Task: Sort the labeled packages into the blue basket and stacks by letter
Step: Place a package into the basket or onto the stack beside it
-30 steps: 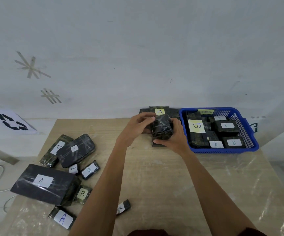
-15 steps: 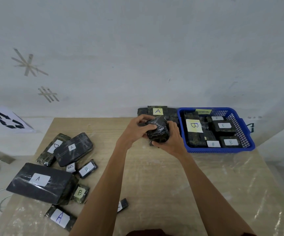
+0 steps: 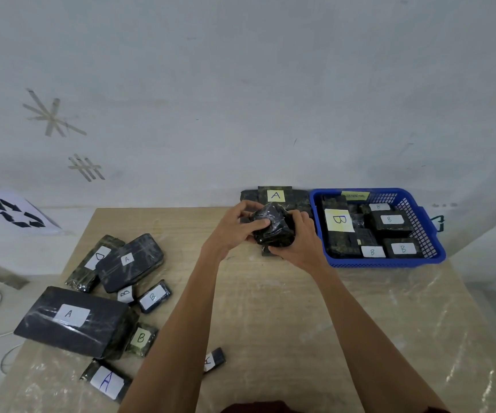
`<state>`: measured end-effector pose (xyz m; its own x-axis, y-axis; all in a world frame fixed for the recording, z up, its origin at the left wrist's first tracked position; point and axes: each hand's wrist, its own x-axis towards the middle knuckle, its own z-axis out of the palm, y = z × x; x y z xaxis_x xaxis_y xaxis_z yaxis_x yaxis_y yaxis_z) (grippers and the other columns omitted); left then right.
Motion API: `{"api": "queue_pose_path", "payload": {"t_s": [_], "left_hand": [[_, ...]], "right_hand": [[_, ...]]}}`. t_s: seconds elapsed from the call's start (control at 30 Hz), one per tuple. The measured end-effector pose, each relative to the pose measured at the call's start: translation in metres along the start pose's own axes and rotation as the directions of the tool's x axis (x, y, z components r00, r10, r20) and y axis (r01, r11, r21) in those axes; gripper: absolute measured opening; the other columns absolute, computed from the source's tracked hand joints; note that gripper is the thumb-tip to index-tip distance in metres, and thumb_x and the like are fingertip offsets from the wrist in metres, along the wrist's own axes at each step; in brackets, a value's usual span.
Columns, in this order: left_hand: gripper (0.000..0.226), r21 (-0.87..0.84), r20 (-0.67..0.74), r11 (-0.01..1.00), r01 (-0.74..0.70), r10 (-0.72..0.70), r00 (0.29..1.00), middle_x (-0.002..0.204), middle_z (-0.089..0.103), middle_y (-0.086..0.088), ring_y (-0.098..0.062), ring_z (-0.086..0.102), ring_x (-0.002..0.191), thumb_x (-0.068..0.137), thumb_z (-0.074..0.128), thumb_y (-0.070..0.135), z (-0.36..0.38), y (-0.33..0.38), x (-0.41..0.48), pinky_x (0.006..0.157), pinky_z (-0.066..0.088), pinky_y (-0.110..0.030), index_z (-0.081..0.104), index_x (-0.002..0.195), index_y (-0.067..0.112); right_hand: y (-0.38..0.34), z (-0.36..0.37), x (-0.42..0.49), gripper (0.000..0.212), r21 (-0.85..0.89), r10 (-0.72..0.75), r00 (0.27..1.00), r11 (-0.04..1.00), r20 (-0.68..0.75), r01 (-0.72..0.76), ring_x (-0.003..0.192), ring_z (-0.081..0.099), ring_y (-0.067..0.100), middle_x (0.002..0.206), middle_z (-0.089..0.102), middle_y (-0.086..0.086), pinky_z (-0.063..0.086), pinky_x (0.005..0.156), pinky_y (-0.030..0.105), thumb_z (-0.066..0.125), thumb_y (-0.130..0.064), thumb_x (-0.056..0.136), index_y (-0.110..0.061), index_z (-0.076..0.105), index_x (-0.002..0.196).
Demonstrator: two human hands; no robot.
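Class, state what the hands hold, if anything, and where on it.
One black wrapped package: the left hand grips its left side, and the right hand grips its right side.

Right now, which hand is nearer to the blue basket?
Right. The right hand holds the package just beside the basket; the left hand holds it from farther left.
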<state>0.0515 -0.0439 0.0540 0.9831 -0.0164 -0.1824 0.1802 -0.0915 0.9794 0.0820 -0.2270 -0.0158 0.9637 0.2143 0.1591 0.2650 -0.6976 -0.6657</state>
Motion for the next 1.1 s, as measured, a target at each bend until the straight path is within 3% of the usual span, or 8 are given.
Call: {"api": "queue_pose_path", "payload": {"t_s": [0.23, 0.33, 0.47, 0.6, 0.7, 0.8, 0.97, 1.1], "left_hand": [[0.026, -0.008, -0.041, 0.997, 0.076, -0.076, 0.996, 0.109, 0.065, -0.003, -0.014, 0.067, 0.104, 0.096, 0.067, 0.036, 0.006, -0.006, 0.001, 0.069, 0.059, -0.026, 0.063, 0.119, 0.025], [0.033, 0.015, -0.115, 0.994, 0.107, -0.104, 0.988, 0.111, 0.065, -0.004, -0.017, 0.066, 0.105, 0.093, 0.067, 0.045, 0.012, -0.011, 0.005, 0.082, 0.061, -0.036, 0.062, 0.116, 0.023], [0.025, -0.011, -0.196, 0.992, 0.128, -0.128, 0.972, 0.115, 0.065, -0.01, -0.024, 0.065, 0.107, 0.097, 0.063, 0.037, 0.008, -0.019, 0.011, 0.089, 0.057, -0.039, 0.062, 0.112, 0.018], [0.02, -0.117, -0.215, 0.986, 0.119, -0.142, 0.966, 0.112, 0.066, -0.01, -0.022, 0.067, 0.096, 0.101, 0.056, 0.029, 0.001, -0.023, 0.008, 0.08, 0.058, -0.036, 0.06, 0.115, 0.015], [0.023, -0.131, -0.181, 0.986, 0.103, -0.126, 0.975, 0.117, 0.067, -0.008, -0.022, 0.067, 0.103, 0.102, 0.054, 0.028, 0.001, -0.025, 0.007, 0.089, 0.057, -0.041, 0.061, 0.121, 0.016], [0.023, -0.138, -0.156, 0.986, 0.098, -0.119, 0.981, 0.119, 0.066, -0.006, -0.022, 0.065, 0.109, 0.103, 0.052, 0.028, 0.003, -0.025, 0.008, 0.096, 0.054, -0.046, 0.062, 0.121, 0.019], [0.028, -0.134, -0.151, 0.979, 0.154, -0.174, 0.973, 0.118, 0.068, 0.002, -0.017, 0.064, 0.11, 0.107, 0.044, 0.027, 0.003, -0.023, 0.008, 0.083, 0.06, -0.035, 0.062, 0.128, 0.025], [0.032, -0.06, -0.153, 0.969, 0.238, -0.245, 0.958, 0.112, 0.068, 0.003, -0.015, 0.065, 0.107, 0.109, 0.036, 0.027, -0.002, -0.021, 0.009, 0.09, 0.059, -0.044, 0.06, 0.129, 0.025]], "right_hand": [[-0.003, -0.004, 0.004, 0.084, -0.184, 0.008, 1.0, 0.983, 0.01, -0.006, 0.117, 0.04, 0.022, 0.122, 0.042, 0.004, 0.054, 0.082, 0.039, 0.089, -0.036, 0.064, -0.02, 0.047, 0.135], [-0.005, -0.004, 0.01, 0.092, -0.193, -0.028, 0.999, 0.981, 0.037, 0.034, 0.12, 0.039, 0.026, 0.126, 0.042, 0.006, 0.052, 0.091, 0.046, 0.091, -0.039, 0.062, -0.023, 0.045, 0.14], [-0.002, -0.006, 0.006, 0.114, 0.155, -0.018, 0.995, 0.988, 0.101, 0.003, 0.127, 0.037, 0.022, 0.138, 0.037, 0.002, 0.04, 0.105, 0.04, 0.093, -0.05, 0.057, -0.029, 0.034, 0.152], [-0.002, -0.016, 0.004, 0.109, 0.596, 0.254, 0.947, 0.736, 0.196, -0.321, 0.141, 0.034, 0.021, 0.155, 0.03, 0.004, 0.036, 0.113, 0.042, 0.079, -0.064, 0.072, -0.038, 0.017, 0.158], [-0.002, -0.02, 0.005, 0.083, 0.647, 0.331, 0.881, 0.597, 0.339, -0.474, 0.126, 0.056, 0.027, 0.144, 0.046, 0.008, 0.056, 0.094, 0.047, 0.068, -0.054, 0.089, -0.045, 0.019, 0.155], [-0.009, -0.019, 0.005, 0.05, 0.707, 0.335, 0.874, 0.517, 0.352, -0.483, 0.112, 0.065, 0.026, 0.134, 0.056, 0.006, 0.063, 0.071, 0.046, 0.058, -0.029, 0.102, -0.038, 0.034, 0.145], [-0.018, -0.019, 0.005, 0.038, 0.711, 0.317, 0.909, 0.572, 0.27, -0.41, 0.1, 0.067, 0.025, 0.124, 0.058, 0.005, 0.058, 0.055, 0.031, 0.053, -0.017, 0.104, -0.029, 0.039, 0.136], [-0.021, -0.022, 0.002, 0.038, 0.713, 0.236, 0.944, 0.62, 0.229, -0.328, 0.102, 0.069, 0.026, 0.129, 0.057, 0.006, 0.056, 0.057, 0.028, 0.059, -0.017, 0.101, -0.032, 0.046, 0.132]]}}
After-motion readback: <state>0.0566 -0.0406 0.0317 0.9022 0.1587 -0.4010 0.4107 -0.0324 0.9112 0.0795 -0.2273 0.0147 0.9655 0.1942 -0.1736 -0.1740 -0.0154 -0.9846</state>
